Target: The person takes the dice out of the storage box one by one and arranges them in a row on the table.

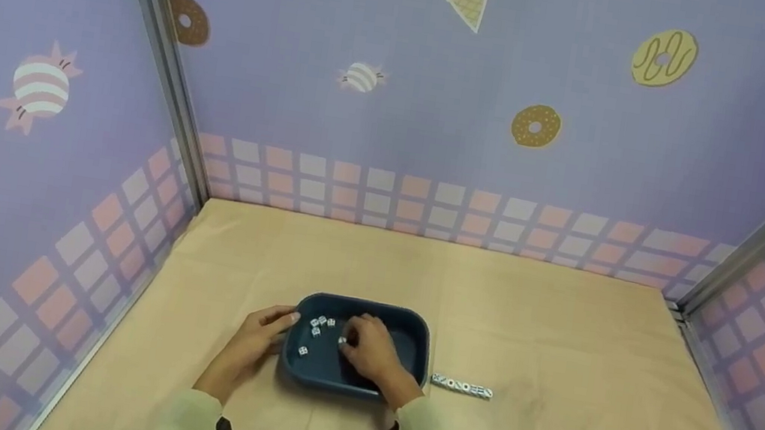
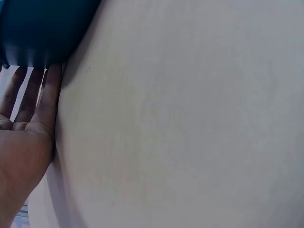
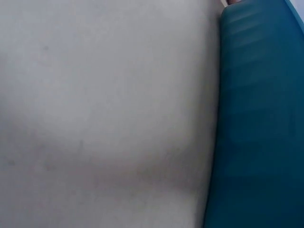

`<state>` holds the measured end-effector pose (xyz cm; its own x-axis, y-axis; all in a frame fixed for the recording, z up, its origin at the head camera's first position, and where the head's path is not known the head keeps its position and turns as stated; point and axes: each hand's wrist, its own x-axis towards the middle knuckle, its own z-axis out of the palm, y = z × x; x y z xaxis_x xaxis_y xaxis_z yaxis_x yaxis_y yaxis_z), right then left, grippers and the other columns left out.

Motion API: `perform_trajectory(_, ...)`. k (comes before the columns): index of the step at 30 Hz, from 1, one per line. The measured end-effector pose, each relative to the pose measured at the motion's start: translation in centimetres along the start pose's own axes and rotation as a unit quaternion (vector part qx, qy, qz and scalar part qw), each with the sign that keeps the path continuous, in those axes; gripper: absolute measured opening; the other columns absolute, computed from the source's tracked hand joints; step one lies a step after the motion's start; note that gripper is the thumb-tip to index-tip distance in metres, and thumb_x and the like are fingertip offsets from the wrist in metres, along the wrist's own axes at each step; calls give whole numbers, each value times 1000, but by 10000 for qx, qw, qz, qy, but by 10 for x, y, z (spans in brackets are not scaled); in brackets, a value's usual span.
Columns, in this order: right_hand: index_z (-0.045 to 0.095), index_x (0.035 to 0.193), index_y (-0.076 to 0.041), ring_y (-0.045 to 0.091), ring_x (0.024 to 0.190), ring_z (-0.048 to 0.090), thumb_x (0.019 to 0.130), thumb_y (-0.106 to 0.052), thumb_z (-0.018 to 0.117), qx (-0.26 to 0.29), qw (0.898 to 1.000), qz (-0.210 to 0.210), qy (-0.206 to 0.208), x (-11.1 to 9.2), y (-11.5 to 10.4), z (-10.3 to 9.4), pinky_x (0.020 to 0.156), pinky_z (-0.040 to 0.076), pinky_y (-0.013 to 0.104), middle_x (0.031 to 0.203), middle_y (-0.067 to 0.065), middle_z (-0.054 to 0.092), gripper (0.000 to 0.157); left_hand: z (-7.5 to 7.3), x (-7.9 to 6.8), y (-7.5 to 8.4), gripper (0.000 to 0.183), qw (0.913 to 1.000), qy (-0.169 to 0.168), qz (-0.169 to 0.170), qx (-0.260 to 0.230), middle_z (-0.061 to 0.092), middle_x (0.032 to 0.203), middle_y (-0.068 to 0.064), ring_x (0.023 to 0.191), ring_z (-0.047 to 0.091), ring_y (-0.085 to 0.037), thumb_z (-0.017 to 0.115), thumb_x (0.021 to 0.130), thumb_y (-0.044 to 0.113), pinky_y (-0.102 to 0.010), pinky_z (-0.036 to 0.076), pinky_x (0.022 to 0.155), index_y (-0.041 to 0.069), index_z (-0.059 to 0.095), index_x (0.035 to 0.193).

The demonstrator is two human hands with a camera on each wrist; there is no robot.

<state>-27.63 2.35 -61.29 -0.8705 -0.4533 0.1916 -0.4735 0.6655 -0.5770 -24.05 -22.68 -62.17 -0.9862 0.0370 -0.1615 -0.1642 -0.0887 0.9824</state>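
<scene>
A dark blue rectangular tray (image 1: pixel 349 390) with rounded corners holds several small white dice (image 1: pixel 317 322), grouped toward its left side. Over the tray, my right hand (image 1: pixel 373 350) has its fingers curled down and pinches a die (image 1: pixel 342 340) between thumb and fingertips. My left hand (image 1: pixel 255 339) is at the tray's left wall, thumb by the rim. In the left wrist view its fingers (image 2: pixel 49 102) reach out straight against the tray's outer wall. The right wrist view shows the tray's side (image 3: pixel 261 114) but not the dice.
Just right of the tray, a straight row of dice (image 1: pixel 461 386) lies on the beige tablecloth (image 1: pixel 562 333). Purple walls with sweets printed on them enclose the table (image 1: pixel 316 251) at the back and both sides, with metal posts (image 1: pixel 164 53) at the corners.
</scene>
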Motion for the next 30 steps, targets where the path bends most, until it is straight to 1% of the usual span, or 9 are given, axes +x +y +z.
perform_trajectory(6, 74, 99, -8, 17, 91, 57, 92, -11, 82, 24, 9998, 137, -119, -1, 1, -1, 83, 54, 37, 93, -1, 61, 11, 2, 1, -2, 49, 10000, 3, -32, 3, 63, 139, -21, 116, 70, -32, 71, 104, 30, -34, 61, 89, 2, 63, 144)
perform_trajectory(12, 73, 99, -9, 17, 88, 55, 93, -10, 80, -32, 9996, 176, -220, -1, 1, -8, 79, 51, 36, 91, -3, 58, 9, 6, 5, 1, 51, 9998, -179, 22, -107, 61, 140, -23, 118, 70, -35, 71, 105, 28, -37, 61, 91, -1, 60, 145)
perform_trajectory(15, 72, 98, -8, 17, 88, 56, 94, -10, 80, -93, 9995, 54, -305, 0, -1, -15, 78, 51, 36, 90, -2, 59, 8, 7, 7, 4, 52, 9997, -222, 19, -95, 60, 142, -22, 119, 69, -35, 71, 104, 30, -37, 61, 92, 0, 60, 145)
perform_trajectory(18, 73, 97, -8, 15, 87, 57, 95, -9, 78, -28, 9989, -63, -467, -1, -4, -26, 77, 52, 34, 91, -2, 62, 6, 6, 8, 6, 52, 9999, -166, 17, -34, 61, 142, -21, 119, 69, -33, 72, 104, 32, -36, 61, 91, 2, 61, 145)
perform_trajectory(21, 73, 98, -9, 11, 84, 59, 95, -9, 77, 207, 9975, -250, -627, -7, -6, -40, 75, 53, 30, 91, -3, 65, 5, 5, 6, 7, 50, 9999, -100, -17, -27, 61, 141, -21, 118, 69, -32, 72, 104, 31, -36, 61, 90, 3, 63, 144)
perform_trajectory(24, 73, 99, -9, 8, 81, 60, 95, -9, 77, 415, 9947, -632, -691, -20, -3, -61, 73, 54, 27, 90, -4, 67, 5, 3, 4, 6, 50, 10000, -92, -28, 9, 61, 141, -22, 117, 70, -32, 71, 104, 31, -37, 62, 89, 2, 63, 144)
perform_trajectory(27, 71, 98, -9, 8, 80, 61, 94, -8, 77, 560, 9909, -1042, -637, -36, 8, -87, 71, 54, 26, 89, -3, 67, 7, 2, 3, 4, 50, 10000, -73, -44, -8, 61, 141, -22, 117, 70, -33, 71, 104, 31, -37, 62, 89, 2, 63, 144)
perform_trajectory(29, 70, 98, -9, 9, 79, 61, 93, -7, 78, 638, 9894, -1182, -545, -47, 19, -104, 70, 55, 27, 89, -2, 67, 9, 2, 2, 2, 50, 10000, -2, -41, 16, 62, 141, -22, 116, 70, -33, 72, 104, 31, -37, 62, 88, 2, 63, 144)
perform_trajectory(30, 69, 98, -9, 10, 80, 63, 92, -6, 78, 712, 9893, -1173, -504, -53, 25, -113, 71, 56, 28, 90, -2, 67, 10, 2, 2, 1, 50, 10000, 22, -39, 30, 62, 141, -22, 116, 70, -32, 71, 104, 30, -37, 62, 88, 2, 63, 144)
